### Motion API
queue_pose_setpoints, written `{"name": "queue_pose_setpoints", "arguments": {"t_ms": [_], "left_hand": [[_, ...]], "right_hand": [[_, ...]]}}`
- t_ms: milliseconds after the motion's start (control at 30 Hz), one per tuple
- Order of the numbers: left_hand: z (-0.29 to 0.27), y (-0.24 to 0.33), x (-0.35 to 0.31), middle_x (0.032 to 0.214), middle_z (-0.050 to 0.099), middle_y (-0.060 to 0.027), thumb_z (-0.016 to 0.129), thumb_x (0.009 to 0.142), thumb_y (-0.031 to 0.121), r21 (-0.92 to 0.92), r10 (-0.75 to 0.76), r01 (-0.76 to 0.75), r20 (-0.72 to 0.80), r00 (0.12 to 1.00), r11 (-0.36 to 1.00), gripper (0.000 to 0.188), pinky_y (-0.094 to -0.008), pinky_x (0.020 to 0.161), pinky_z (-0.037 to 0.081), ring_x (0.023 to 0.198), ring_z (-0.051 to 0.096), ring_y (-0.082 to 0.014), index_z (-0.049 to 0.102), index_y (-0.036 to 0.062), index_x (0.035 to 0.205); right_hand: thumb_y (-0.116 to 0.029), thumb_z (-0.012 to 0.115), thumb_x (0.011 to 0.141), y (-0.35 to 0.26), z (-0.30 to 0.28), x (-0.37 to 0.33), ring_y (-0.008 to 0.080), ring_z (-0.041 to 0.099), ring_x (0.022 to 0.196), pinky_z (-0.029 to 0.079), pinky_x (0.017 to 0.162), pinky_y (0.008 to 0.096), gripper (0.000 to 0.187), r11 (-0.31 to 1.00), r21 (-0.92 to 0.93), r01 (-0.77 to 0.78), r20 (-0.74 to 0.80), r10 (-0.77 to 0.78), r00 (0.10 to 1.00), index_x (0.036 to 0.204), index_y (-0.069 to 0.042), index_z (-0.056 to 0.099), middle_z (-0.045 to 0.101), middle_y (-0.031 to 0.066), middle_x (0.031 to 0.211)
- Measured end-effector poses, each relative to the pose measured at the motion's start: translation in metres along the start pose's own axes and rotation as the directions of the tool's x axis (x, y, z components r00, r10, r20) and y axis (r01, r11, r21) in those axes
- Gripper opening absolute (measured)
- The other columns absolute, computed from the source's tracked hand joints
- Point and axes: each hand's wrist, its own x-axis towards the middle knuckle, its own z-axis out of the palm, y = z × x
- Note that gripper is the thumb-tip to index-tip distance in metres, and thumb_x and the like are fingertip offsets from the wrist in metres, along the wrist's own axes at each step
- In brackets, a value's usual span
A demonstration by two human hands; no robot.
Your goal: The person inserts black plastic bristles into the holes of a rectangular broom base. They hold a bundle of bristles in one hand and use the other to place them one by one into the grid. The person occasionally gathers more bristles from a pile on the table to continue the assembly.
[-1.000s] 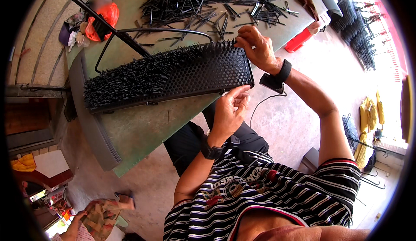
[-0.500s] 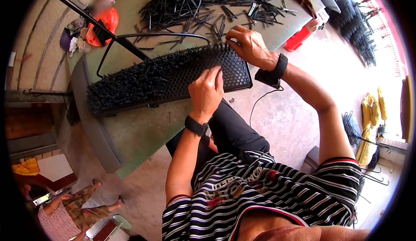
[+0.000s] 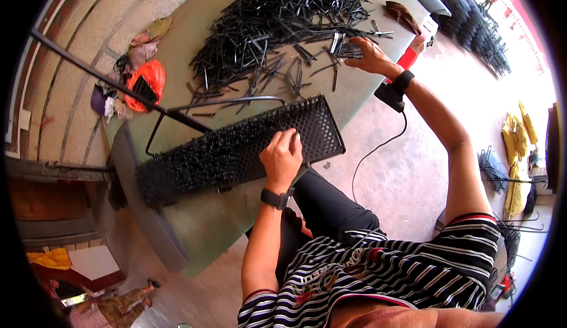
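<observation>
A long black broom head [image 3: 251, 161] lies slanted across the table. Dark bristle tufts [image 3: 189, 173] fill its left part and far edge, while bare holes show in the panel toward the right end. A bent black bracket and long handle [image 3: 100, 65] run off to the upper left. My left hand [image 3: 282, 158] is over the panel, fingertips pinched together; what they hold, if anything, is hidden. My right hand [image 3: 375, 57] is stretched out at the right edge of a heap of black bristle bundles [image 3: 271, 27], thumb and fingers apart, holding nothing I can see.
The green tabletop [image 3: 221, 233] has a grey rolled edge [image 3: 150, 210]. An orange bag [image 3: 147, 83] and cloths lie at the far left. A red container [image 3: 409, 58] stands by the table's right side. A cable [image 3: 360, 165] hangs from my right wrist device. Another person [image 3: 112, 310] is at the lower left.
My right hand has left the far edge of the broom head and moved up and right to the bristle heap, its fingers opening. My left hand stays pinched over the panel. The view has shifted.
</observation>
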Motion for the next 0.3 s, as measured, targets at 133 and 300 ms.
{"name": "queue_pose_setpoints", "arguments": {"t_ms": [133,300], "left_hand": [[-0.002,0.002,0.001,0.073,0.059,-0.0069,0.064,0.079,0.014,-0.010,-0.022,0.023,0.013,1.000,1.000,0.012,-0.0355,0.052,0.047,0.059,0.060,-0.0244,0.064,0.0073,0.089],[-0.002,0.005,0.003,0.064,0.055,-0.0044,0.069,0.076,0.015,-0.014,-0.043,0.043,-0.010,0.999,0.999,0.014,-0.0314,0.049,0.044,0.051,0.054,-0.0185,0.066,0.0068,0.087]], "right_hand": [[-0.038,0.080,0.062,0.060,0.010,0.019,0.0407,0.047,0.110,0.039,0.095,0.0443,0.084,0.989,-0.144,-0.024,-0.017,0.021,1.000,0.128,-0.002,0.043,0.048,0.0240,0.117],[-0.040,0.079,0.063,0.080,0.025,0.051,0.0405,0.041,0.116,0.037,0.097,0.0467,0.094,0.984,-0.125,-0.128,0.074,0.138,0.988,0.137,-0.006,0.032,0.042,0.0235,0.126]]}}
